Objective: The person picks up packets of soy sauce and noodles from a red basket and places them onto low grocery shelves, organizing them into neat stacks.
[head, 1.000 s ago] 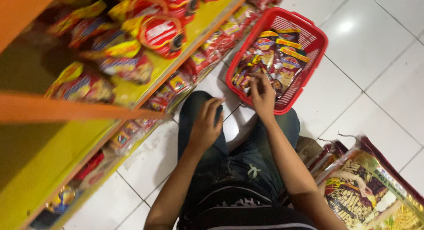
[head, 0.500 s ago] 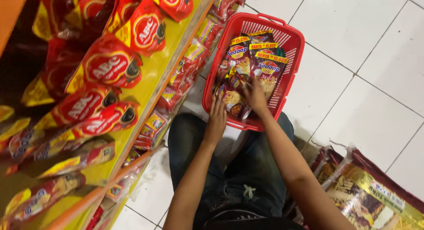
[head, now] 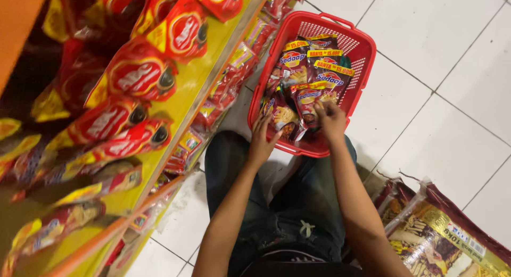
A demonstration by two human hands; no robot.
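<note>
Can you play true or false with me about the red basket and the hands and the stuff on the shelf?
1. The basket is red. True.
2. The basket is empty. False: it holds dark noodle packets.
3. The right hand touches a packet in the basket. True.
4. The left hand is up on the shelf. False: it is at the basket's near edge, by the packets.
5. The floor is green carpet. False: it is white tile.
</note>
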